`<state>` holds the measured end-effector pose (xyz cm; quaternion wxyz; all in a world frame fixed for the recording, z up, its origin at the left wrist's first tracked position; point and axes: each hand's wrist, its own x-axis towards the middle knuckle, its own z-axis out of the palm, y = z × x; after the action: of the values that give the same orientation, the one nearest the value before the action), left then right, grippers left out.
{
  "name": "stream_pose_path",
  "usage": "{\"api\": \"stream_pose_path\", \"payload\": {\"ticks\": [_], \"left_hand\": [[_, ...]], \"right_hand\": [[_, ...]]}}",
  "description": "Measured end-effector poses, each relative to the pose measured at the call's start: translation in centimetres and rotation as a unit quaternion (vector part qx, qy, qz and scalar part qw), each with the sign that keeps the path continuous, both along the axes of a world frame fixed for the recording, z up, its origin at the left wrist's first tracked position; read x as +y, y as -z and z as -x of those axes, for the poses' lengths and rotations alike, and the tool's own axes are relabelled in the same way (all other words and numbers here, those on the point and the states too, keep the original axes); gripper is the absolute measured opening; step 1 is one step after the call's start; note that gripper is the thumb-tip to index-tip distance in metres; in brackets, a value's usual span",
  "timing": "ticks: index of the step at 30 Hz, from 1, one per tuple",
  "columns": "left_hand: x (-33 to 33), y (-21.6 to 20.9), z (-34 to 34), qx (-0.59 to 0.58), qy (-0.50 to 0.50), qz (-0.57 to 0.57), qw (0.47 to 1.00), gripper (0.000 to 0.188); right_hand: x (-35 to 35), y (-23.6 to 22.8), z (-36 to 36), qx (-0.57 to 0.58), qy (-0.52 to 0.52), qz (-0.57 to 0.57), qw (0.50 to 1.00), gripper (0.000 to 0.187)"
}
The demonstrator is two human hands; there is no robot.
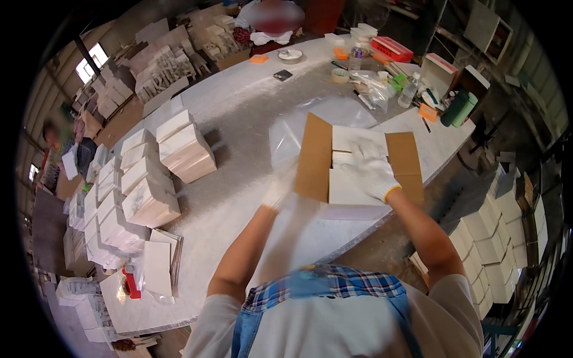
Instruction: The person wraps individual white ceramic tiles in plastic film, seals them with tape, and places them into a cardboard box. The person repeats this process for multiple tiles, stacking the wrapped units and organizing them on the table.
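Note:
An open cardboard box [314,156] with brown flaps stands near the table's front edge, its left and right flaps raised or folded outward. White flat-topped pieces [352,186], which look like tiles, fill its inside. My right hand [371,170], in a white knit glove, lies with fingers stretched over these pieces at the box's right side. Beside the left flap is my left hand [282,184], also gloved. It is smeared by motion and its fingers are partly lost, so whether it touches the box cannot be told. Clear plastic sheeting [286,134] lies behind the box.
Stacks of white tiles [143,200] stand on the table's left, near loose tiles [158,265] and a red tape dispenser [130,283]. Bottles [409,90], a red box [392,49] and a green flask [458,108] crowd the far right. White boxes [492,232] are piled right of the table.

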<state>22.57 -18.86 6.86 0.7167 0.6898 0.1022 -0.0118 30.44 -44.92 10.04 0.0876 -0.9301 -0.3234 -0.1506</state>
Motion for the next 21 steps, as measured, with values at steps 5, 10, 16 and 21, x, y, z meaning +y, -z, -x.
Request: {"api": "stream_pose_path", "payload": {"ticks": [5,10,16,21], "left_hand": [[-2.4,1.6,-12.0,-0.013,0.032,0.314,0.949,0.055],[-6.0,1.5,-15.0,-0.195,-0.025,-0.130,0.972,0.061],[-8.7,-2.6,-14.3,-0.142,0.072,-0.487,0.859,0.054],[-8.7,-5.2,-13.6,-0.148,0.154,-0.652,0.728,0.038]], "right_hand": [[-0.2,0.2,-0.4,-0.012,-0.006,0.000,1.000,0.068],[1.2,-2.4,0.5,0.032,0.007,0.030,0.999,0.062],[0.1,-0.6,0.6,0.070,0.059,-0.217,0.972,0.031],[-0.2,-0.3,1.1,-0.100,0.107,-0.226,0.963,0.027]]}}
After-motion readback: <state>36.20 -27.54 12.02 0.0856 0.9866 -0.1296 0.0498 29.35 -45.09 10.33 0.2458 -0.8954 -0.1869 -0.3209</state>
